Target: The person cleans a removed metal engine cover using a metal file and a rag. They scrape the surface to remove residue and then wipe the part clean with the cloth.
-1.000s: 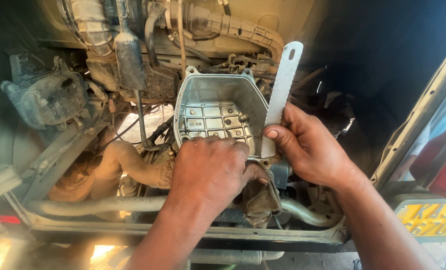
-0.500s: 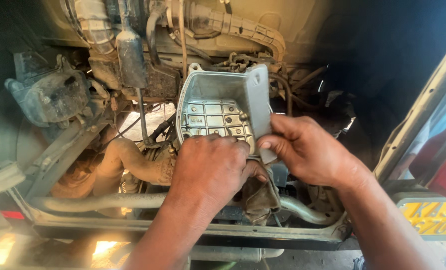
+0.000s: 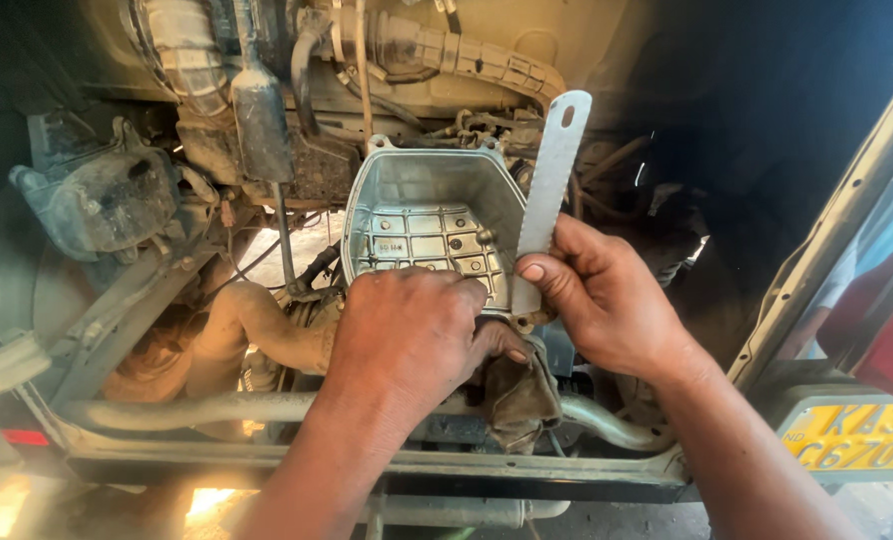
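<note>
Gripping flat metal strip [image 3: 550, 190], hands over grimy engine bay [image 3: 267, 150].

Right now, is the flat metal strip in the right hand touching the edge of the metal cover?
Touching. In the head view the right hand holds the metal strip flat along the right rim of the metal cover, with no gap between them.

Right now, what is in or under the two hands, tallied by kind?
Hands: 2, left hand and right hand
Metal cover, ribbed inside: 1
Flat metal strip with a hole: 1, in the right hand
Dirty rag: 1, under the left hand
Total: 5
</note>
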